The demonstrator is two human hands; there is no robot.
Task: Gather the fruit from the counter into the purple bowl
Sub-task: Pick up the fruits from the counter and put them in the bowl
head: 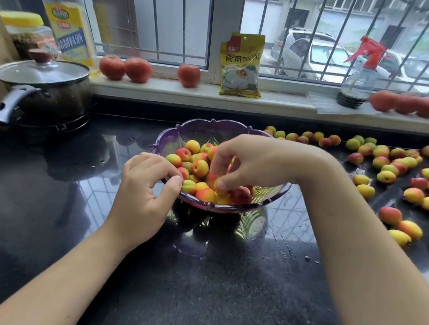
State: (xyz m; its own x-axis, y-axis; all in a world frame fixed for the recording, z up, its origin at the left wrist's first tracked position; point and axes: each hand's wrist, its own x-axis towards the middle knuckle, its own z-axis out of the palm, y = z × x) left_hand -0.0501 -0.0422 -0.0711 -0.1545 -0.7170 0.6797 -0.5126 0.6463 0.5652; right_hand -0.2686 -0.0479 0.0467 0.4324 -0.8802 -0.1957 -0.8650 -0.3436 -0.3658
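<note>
Bowl [211,128], purple and scalloped, on dark counter [197,290], about half full of small yellow-red fruit [199,168]. Left hand [143,195] at near-left rim, thumb and curled fingers pinching the edge. Right hand [249,162] reaching in from the right, over the heap, fingertips curled down among the fruit; blurred, so cannot tell for sure whether any piece is gripped. Loose fruit [393,178] scattered over the counter to the right, well apart from the bowl, some along the back edge. Lidded pot [43,87] at far left. On the sill: tomatoes [138,69], yellow packet [241,65], spray bottle [358,76], oil bottle [65,19], jar [25,29].
</note>
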